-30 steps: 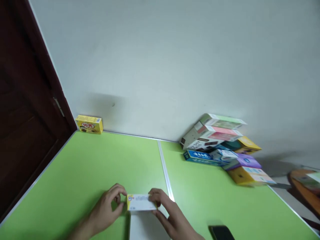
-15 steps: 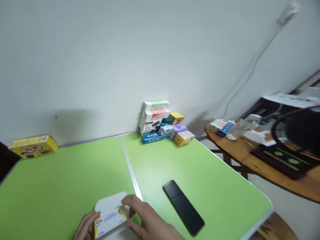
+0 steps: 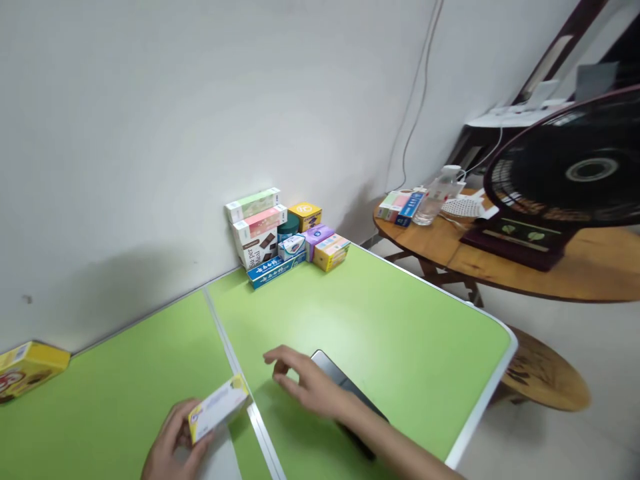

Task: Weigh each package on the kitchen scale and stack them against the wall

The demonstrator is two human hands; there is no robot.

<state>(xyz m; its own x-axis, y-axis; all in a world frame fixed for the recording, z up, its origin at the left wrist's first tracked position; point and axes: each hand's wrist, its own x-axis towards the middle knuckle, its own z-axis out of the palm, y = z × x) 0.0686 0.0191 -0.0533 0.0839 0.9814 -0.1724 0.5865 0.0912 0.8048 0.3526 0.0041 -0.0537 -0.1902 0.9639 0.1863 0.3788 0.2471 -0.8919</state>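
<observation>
My left hand (image 3: 173,440) grips one end of a small white and yellow carton (image 3: 218,407), held tilted above the front of the green table (image 3: 320,313). The fingers wrap around its left end. Something white and flat (image 3: 223,460) shows below the carton; what it is I cannot make out. To the right, my right hand (image 3: 305,383) is empty, with its fingers apart and slightly curled. Beneath that wrist lies a black smartphone (image 3: 336,368), partly hidden by the forearm.
Several cartons stand against the wall, among them a chocolate-picture box (image 3: 257,248), a blue box (image 3: 277,270) and a purple box (image 3: 318,235). A yellow box (image 3: 35,365) lies at far left. On the wooden table (image 3: 440,250) are a jug (image 3: 435,200) and a fan (image 3: 575,167).
My right hand has let go of the carton and moved right, over the phone. The carton's raised white flap no longer shows. The view has turned to the right.
</observation>
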